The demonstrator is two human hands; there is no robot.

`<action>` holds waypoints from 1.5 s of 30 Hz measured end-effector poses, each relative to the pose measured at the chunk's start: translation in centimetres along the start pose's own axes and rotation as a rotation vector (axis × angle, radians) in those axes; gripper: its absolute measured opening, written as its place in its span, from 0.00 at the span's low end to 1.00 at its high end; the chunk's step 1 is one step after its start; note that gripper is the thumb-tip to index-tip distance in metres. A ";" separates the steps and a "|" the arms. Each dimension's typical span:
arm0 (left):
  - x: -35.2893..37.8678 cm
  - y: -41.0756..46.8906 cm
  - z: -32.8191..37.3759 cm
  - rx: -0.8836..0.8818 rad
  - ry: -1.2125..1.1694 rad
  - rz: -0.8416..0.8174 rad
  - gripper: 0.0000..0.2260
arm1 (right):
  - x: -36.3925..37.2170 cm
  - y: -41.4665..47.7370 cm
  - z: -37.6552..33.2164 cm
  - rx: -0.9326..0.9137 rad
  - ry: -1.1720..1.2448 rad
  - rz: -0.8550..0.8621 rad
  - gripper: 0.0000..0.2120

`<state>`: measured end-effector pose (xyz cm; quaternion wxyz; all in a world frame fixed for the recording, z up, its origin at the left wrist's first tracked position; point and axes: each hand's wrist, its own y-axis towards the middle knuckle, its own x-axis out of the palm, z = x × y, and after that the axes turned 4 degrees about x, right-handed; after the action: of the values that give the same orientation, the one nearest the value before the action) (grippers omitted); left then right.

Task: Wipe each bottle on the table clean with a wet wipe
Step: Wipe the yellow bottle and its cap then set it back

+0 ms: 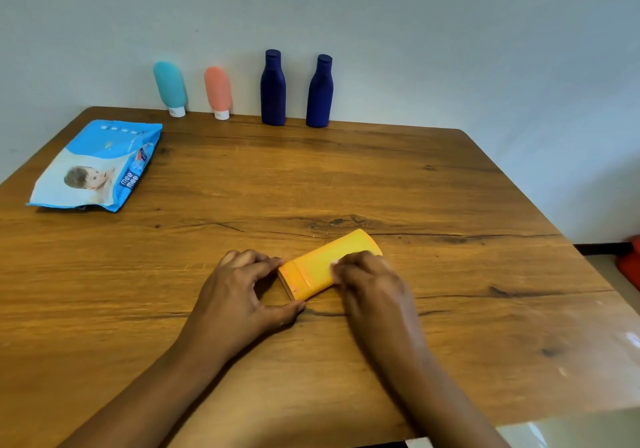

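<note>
A yellow bottle [322, 262] lies on its side near the middle of the wooden table [346, 177], cap end toward me. My left hand [242, 292] pinches the cap end between fingers and thumb. My right hand [370, 281] lies over the bottle's right side, pressing a small white wet wipe [335, 263] onto it; only an edge of the wipe shows under the fingers. Along the wall stand a teal tube [170, 87], a pink tube [217, 91] and two dark blue bottles [273, 89] [320, 93].
A blue pack of wet wipes [98, 165] lies flat at the table's far left. A red object [630, 264] sits on the floor beyond the right edge. The table's right edge runs diagonally toward the near right corner.
</note>
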<state>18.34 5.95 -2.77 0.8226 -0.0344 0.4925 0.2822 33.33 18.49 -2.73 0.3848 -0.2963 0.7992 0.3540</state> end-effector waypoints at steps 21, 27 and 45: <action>0.0 0.0 0.3 0.012 0.020 0.010 0.40 | 0.1 -0.4 -0.3 -0.006 -0.015 0.059 0.11; -0.1 -0.1 0.5 0.016 0.019 0.001 0.33 | 0.0 1.7 0.7 0.001 -0.121 -0.025 0.13; 0.2 -0.1 0.3 0.028 0.028 0.031 0.35 | -0.6 3.8 1.3 0.062 -0.187 -0.016 0.11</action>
<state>18.67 6.08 -2.84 0.8116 -0.0194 0.5084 0.2874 31.32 21.82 -1.52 0.4697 -0.2562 0.7680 0.3520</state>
